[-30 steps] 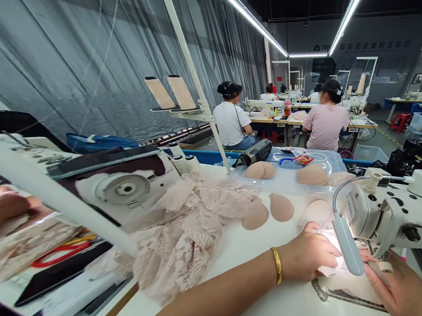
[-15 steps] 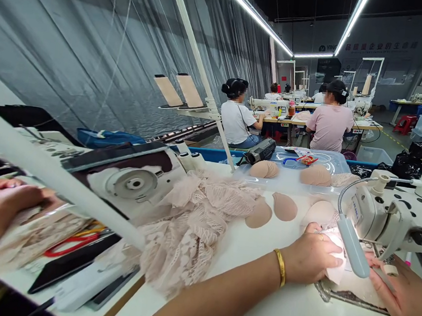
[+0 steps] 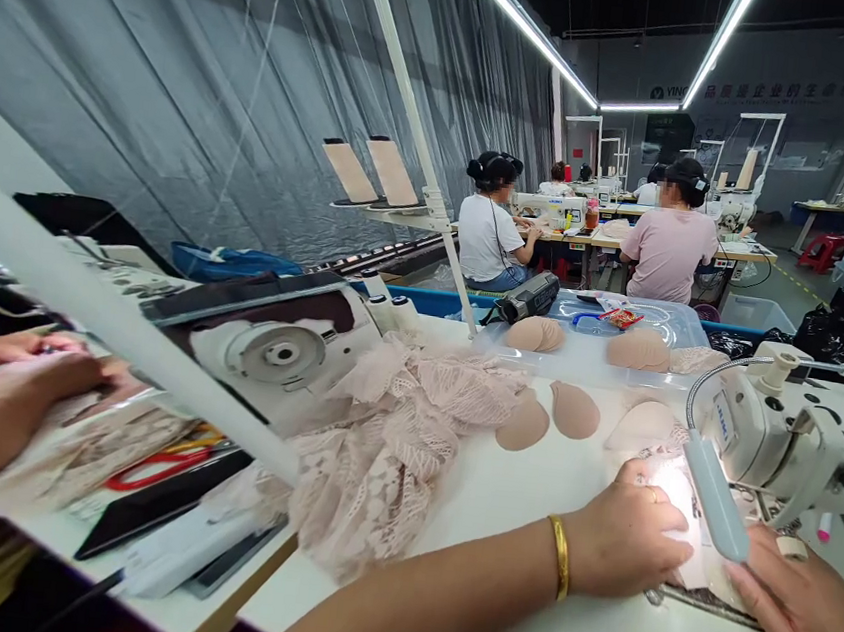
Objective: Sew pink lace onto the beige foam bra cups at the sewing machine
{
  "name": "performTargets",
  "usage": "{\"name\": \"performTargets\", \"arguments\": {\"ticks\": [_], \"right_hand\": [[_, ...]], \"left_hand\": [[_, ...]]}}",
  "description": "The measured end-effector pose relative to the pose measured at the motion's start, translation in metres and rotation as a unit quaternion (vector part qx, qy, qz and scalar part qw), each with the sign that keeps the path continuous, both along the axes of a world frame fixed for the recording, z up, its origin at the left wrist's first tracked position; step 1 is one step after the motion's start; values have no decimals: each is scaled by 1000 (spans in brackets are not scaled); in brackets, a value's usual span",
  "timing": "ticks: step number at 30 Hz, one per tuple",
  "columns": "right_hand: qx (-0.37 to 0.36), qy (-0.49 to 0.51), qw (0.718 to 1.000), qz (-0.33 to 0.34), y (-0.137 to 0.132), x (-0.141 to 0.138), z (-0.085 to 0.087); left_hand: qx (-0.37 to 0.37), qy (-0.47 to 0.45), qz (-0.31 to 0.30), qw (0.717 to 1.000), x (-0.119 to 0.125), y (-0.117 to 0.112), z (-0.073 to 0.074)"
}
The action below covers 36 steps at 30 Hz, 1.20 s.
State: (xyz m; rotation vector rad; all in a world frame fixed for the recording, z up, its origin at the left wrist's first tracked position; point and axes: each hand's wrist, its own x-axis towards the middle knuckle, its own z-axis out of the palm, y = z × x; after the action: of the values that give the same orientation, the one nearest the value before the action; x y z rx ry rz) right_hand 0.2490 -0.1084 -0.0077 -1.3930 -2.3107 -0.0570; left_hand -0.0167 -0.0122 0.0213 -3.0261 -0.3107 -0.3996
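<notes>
My left hand (image 3: 629, 539), with a ring and a gold bracelet (image 3: 558, 558) on the wrist, is closed on a pale pink fabric piece (image 3: 678, 484) under the lit sewing machine. Lace lies at that piece's far edge. On the other side of the lamp head (image 3: 718, 496), my right hand (image 3: 806, 603) rests flat with its fingers stretched toward the fabric; the lamp hides some fingertips. The sewing machine (image 3: 765, 422) stands just beyond both hands, and its needle is hidden. Two beige cup pads (image 3: 574, 410) lie left of the work, by a heap of beige lace (image 3: 409, 435).
Stacked beige pads (image 3: 637, 349) sit on a clear plastic lid (image 3: 681, 328) at the back. A white thread stand (image 3: 408, 83) rises at left. A co-worker's hands (image 3: 47, 367) work at the left table beside red-handled scissors (image 3: 161, 465). Two seated people are farther back.
The whole view has shifted slightly right. My left hand has edged closer to the lamp with the fabric, its fingers more curled. My right hand stays beside the machine.
</notes>
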Motion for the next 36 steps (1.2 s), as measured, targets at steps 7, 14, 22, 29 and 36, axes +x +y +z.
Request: {"name": "performTargets", "arguments": {"ticks": [7,14,22,29,36], "right_hand": [[-25,-9,998,58,-1,-9,2],[-42,18,999,-11,5,-10,-7],[-58,18,996,-60,11,-4,-16],[-88,32,992,-86,7,-6,-22],[-102,18,990,-90,9,-3,-22]], "left_hand": [[29,-11,-23,999,-1,-13,0],[6,3,7,1000,6,1,0],[-37,-22,20,999,14,15,-7],[-42,-99,242,964,-8,54,7],[-84,34,195,976,-29,38,13]]}}
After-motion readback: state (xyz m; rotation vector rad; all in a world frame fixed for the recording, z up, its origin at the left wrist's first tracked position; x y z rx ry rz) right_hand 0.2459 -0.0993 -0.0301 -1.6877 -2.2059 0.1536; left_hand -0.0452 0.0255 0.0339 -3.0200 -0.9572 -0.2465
